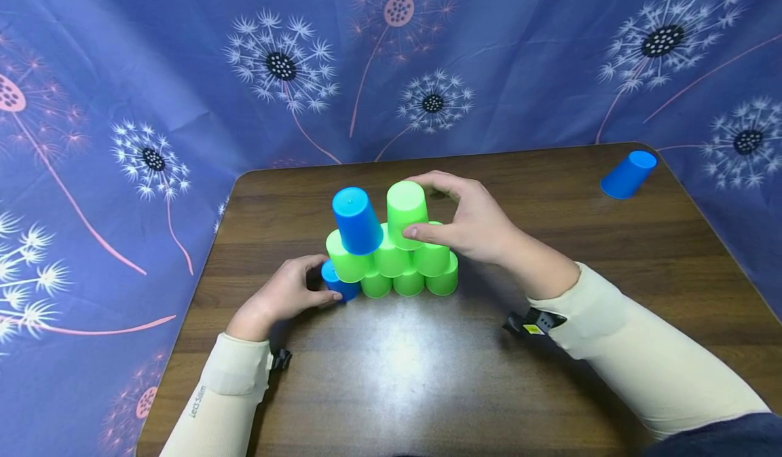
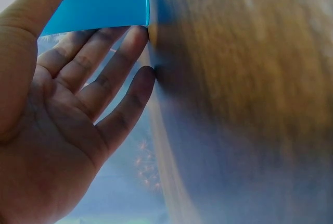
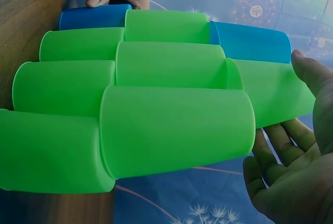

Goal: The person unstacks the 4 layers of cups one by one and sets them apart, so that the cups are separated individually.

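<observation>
Plastic cups stand upside down in a three-level stack. My right hand [image 1: 473,223] holds a green cup [image 1: 406,206] on the top level, thumb in front and fingers behind. Beside that cup, on the same level, is a blue cup [image 1: 359,225]. Green cups [image 1: 391,257] make up the middle level. Along the bottom are more green cups [image 1: 408,283] and, at the left end, a blue cup [image 1: 342,284]. My left hand [image 1: 287,293] grips this bottom blue cup [image 2: 104,2] between thumb and fingers; the fingertips are partly hidden behind it in the left wrist view.
A lone blue cup [image 1: 629,174] stands at the table's far right corner. The brown wooden table [image 1: 476,389] is bordered at the back and sides by a blue cloth [image 1: 519,56] with dandelion prints.
</observation>
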Motion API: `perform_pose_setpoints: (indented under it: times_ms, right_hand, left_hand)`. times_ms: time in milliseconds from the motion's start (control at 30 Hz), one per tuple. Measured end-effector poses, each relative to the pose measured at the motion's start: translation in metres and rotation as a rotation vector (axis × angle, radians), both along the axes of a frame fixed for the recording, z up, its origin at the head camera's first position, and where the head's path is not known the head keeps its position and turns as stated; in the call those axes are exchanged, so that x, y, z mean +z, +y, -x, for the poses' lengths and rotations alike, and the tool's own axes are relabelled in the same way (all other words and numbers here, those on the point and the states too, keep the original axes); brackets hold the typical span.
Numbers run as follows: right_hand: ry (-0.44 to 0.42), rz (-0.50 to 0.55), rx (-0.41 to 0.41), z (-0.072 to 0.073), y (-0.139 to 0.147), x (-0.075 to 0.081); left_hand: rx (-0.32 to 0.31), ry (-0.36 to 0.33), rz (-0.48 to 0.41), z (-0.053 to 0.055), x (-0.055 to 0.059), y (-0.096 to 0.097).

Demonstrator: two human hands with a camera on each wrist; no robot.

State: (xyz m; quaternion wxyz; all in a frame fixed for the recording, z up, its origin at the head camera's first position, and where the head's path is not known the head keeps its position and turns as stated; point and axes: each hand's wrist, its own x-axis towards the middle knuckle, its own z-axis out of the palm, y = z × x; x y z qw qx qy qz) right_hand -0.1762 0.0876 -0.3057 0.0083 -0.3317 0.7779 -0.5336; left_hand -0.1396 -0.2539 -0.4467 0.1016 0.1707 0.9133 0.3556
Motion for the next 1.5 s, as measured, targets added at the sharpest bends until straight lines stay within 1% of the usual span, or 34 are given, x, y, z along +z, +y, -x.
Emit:
perform_pose_setpoints:
  times_ms: [167,233,300,367,567,633,700,900,1033,1333,1500]
  right_hand:
    - [0.013,-0.002,-0.026,0.011,0.000,-0.019]
    - [0.014,0.001,-0.044,0.013,0.001,-0.020]
    - [0.018,0.002,-0.062,0.012,0.002,-0.019]
    - [0.027,0.011,-0.080,0.010,0.004,-0.014]
    - [0.057,0.079,-0.114,0.000,0.014,0.012]
    - [0.056,0.093,-0.127,-0.002,0.019,0.017]
    - [0.054,0.100,-0.140,-0.002,0.025,0.019]
    - [0.059,0.127,-0.175,0.002,0.044,0.017]
    - [0.064,0.154,-0.212,0.006,0.057,0.016]
    - [0.016,0.144,-0.349,0.013,0.085,0.011]
    - [-0.014,0.160,-0.414,0.022,0.106,0.000]
  left_hand:
    - [-0.001,-0.003,-0.003,0.000,0.001,0.001]
    - [0.000,-0.003,-0.003,0.000,0.001,0.002]
    - [0.001,-0.002,0.002,0.000,0.001,0.002]
    - [0.004,-0.001,0.006,0.000,0.001,0.002]
    - [0.008,0.002,0.014,0.000,0.000,0.001]
    - [0.006,0.005,0.015,0.000,0.000,0.001]
    - [0.004,0.007,0.015,0.001,0.000,0.001]
    - [0.005,0.002,0.024,0.001,0.000,0.001]
    - [0.003,0.003,0.029,0.001,0.000,0.001]
    - [0.002,0.014,0.036,0.001,0.000,0.001]
    - [0.000,0.010,0.039,0.001,0.001,0.002]
